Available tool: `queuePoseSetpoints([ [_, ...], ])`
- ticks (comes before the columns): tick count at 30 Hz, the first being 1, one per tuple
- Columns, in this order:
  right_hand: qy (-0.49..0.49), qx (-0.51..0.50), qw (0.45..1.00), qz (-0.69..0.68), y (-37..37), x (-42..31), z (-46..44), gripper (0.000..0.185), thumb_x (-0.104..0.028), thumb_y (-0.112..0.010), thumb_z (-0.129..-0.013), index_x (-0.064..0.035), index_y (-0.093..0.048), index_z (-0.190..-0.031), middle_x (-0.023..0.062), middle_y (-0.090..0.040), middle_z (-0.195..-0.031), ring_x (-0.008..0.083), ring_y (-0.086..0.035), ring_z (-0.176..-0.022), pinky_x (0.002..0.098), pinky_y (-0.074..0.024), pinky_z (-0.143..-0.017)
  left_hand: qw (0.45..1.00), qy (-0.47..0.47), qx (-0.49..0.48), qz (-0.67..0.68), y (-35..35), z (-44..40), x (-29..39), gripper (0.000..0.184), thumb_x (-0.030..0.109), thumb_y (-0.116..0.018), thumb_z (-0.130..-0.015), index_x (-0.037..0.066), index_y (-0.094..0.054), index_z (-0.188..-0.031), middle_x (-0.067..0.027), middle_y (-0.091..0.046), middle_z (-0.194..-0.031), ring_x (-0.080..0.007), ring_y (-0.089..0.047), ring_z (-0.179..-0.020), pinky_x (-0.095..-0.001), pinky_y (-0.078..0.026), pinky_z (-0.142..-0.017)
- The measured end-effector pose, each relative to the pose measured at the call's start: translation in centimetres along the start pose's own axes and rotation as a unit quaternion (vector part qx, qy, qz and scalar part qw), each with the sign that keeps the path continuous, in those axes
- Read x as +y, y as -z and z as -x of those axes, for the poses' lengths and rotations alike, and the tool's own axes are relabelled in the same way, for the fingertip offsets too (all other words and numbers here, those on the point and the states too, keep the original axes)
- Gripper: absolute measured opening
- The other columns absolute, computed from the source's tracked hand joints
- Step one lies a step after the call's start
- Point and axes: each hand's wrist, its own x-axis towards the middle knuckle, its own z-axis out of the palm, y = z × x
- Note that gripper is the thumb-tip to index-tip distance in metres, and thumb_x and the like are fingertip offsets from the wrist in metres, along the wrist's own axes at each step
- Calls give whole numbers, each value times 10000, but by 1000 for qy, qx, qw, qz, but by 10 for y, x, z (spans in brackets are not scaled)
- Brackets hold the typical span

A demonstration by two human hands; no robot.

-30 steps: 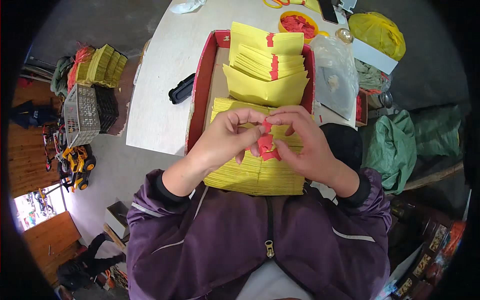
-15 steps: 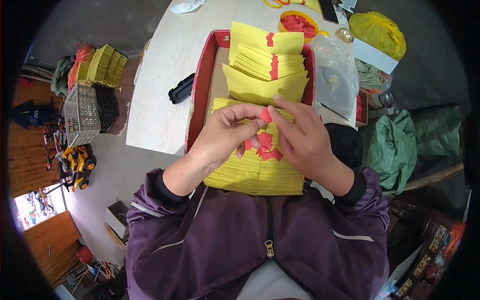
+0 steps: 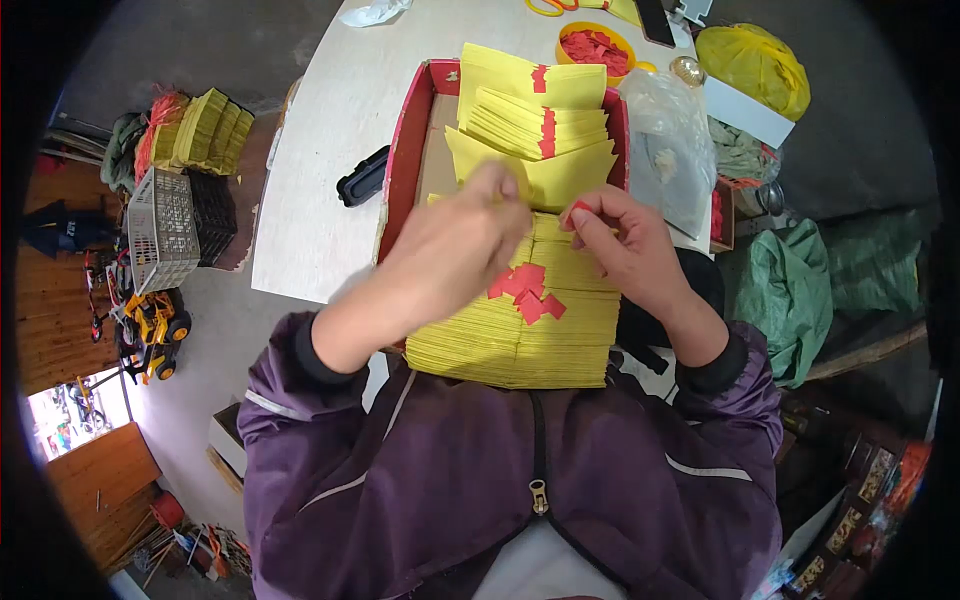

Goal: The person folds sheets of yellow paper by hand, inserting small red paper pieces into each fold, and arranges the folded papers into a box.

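Observation:
A red-sided box [image 3: 405, 150] holds a thick stack of yellow paper sheets [image 3: 480, 350] on the near side. Behind it stand yellow folded sheets [image 3: 570, 185] with red strips at their middle. Several small red paper pieces [image 3: 528, 290] lie on top of the near stack. My right hand [image 3: 640, 245] pinches a small red piece [image 3: 573, 213] between thumb and finger, above the stack's right part. My left hand [image 3: 450, 240] is over the left part of the stack, near the standing sheets, its fingers curled and blurred by motion.
On the white table [image 3: 310, 200] are a black tray [image 3: 363, 178], a yellow bowl of red pieces [image 3: 597, 50], a plastic bag [image 3: 670, 150], a phone [image 3: 655, 20] and orange scissors [image 3: 548, 7]. Crates [image 3: 165, 230] stand on the floor at left, green sacks [image 3: 780, 300] at right.
My hands have moved apart. The left has risen toward the standing sheets and the right has shifted right with a red piece. More of the loose red pieces on the stack now show.

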Motion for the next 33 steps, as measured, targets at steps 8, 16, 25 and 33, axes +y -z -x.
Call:
queuePoseSetpoints([
  [8,69,6,995,67,14,2,-18,73,-82,-657,-979,-41,-703,-1019,21,-658,-973,74,-543,-780,211,-428,-660,994,101,14,-40,23,-54,-37,131,39,-785,-874,17,-749,-998,-111,-706,-946,-170,-612,-689,-274,-500,-620],
  [16,66,16,998,-18,19,-15,-34,90,-56,-613,-958,-50,-683,-1014,15,-627,-868,84,-535,-615,204,-397,-523,979,162,-10,125,-10,-55,-46,146,60,-779,-910,-27,-769,-1027,-63,-713,-832,-118,-577,-671,-249,-464,-601],
  [25,-72,-65,995,9,16,-22,-45,151,-80,-543,-941,-56,-675,-1011,8,-550,-678,109,-483,-509,239,-413,-477,984,112,56,130,-17,-45,-36,142,70,-766,-872,-44,-786,-955,-97,-712,-785,-183,-582,-592,-312,-476,-585],
  [33,-93,-83,991,46,13,-21,-47,158,-99,-586,-919,-62,-649,-1059,20,-580,-710,152,-514,-571,288,-463,-534,988,117,35,98,-10,-44,-27,131,28,-759,-880,-30,-775,-997,-76,-698,-857,-156,-569,-667,-268,-466,-593],
])
